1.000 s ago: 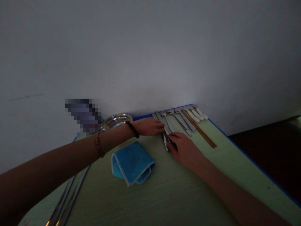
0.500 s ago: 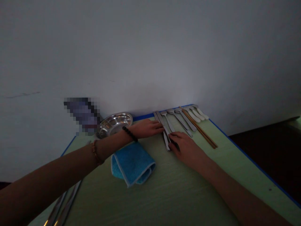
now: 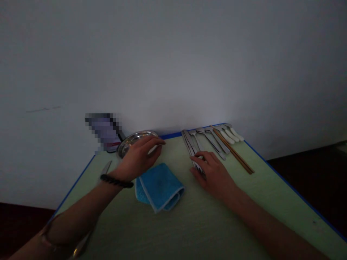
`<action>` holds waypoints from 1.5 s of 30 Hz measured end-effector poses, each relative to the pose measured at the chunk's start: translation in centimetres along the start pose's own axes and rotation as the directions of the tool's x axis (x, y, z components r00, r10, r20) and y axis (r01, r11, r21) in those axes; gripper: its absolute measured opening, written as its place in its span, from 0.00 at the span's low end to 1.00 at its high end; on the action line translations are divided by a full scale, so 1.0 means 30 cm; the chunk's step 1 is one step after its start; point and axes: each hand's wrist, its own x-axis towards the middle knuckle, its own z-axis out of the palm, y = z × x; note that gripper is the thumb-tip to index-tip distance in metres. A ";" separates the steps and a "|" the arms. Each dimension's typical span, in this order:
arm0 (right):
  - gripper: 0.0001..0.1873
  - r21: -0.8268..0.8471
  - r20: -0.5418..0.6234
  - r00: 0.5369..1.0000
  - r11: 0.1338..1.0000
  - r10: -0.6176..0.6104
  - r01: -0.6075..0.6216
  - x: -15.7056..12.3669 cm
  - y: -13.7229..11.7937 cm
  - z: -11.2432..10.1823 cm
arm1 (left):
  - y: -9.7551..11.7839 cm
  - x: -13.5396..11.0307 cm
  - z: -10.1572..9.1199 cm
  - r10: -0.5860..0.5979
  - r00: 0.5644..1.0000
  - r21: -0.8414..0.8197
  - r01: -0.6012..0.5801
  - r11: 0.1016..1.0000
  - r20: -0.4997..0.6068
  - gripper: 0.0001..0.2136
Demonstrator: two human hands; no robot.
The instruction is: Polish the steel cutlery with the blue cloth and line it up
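My right hand lies at the right of the table, its fingers and thumb closed about the near ends of several metal table knives lying together. My left hand hovers above the blue cloth and in front of the metal bowl. A gap shows between its curved fingers and thumb, with nothing in it. The folded cloth lies flat between my two arms. Part of the bowl is covered by my left hand.
Right of the knives lie a fork, metal spoons, wooden chopsticks and white-handled cutlery. Another knife is partly under my left forearm. A blurred-out device leans on the wall. Blue edging borders the table.
My left hand has drawn back leftward from the knives to in front of the bowl. My right hand stays at the knives, which now lie closer together. The view has shifted slightly.
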 end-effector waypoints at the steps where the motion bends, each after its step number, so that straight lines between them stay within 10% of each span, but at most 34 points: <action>1: 0.19 0.016 0.006 0.999 0.999 -0.047 0.047 -0.006 -0.026 0.003 | -0.001 -0.049 -0.031 -0.078 0.997 -0.002 0.078 0.997 -0.015 0.09; 8: 0.30 0.157 0.201 0.888 0.909 -0.413 0.387 -0.021 -0.179 0.090 | -0.072 -0.391 -0.143 -0.482 0.866 0.296 0.499 0.815 -0.133 0.14; 12: 0.27 0.143 0.236 0.846 0.878 -0.479 0.457 0.034 -0.204 0.157 | -0.095 -0.451 -0.150 -0.603 0.798 0.530 0.514 0.674 -0.008 0.21; 22: 0.25 0.178 0.304 0.852 0.904 -0.427 0.389 0.048 -0.209 0.169 | -0.084 -0.501 -0.257 -0.849 0.416 0.524 0.668 0.529 0.326 0.25; 30: 0.24 0.130 0.332 0.861 0.923 -0.385 0.362 0.020 -0.192 0.169 | -0.101 -0.476 -0.216 -0.836 0.374 0.518 0.660 0.544 0.402 0.13; 36: 0.24 0.137 0.333 0.863 0.925 -0.380 0.355 0.020 -0.196 0.170 | -0.061 -0.437 -0.214 -0.787 0.546 0.571 0.563 0.598 0.286 0.13; 45: 0.24 0.187 0.248 0.892 0.922 -0.377 0.338 0.022 -0.207 0.166 | 0.018 -0.396 -0.186 -0.782 0.456 0.639 0.462 0.615 0.424 0.14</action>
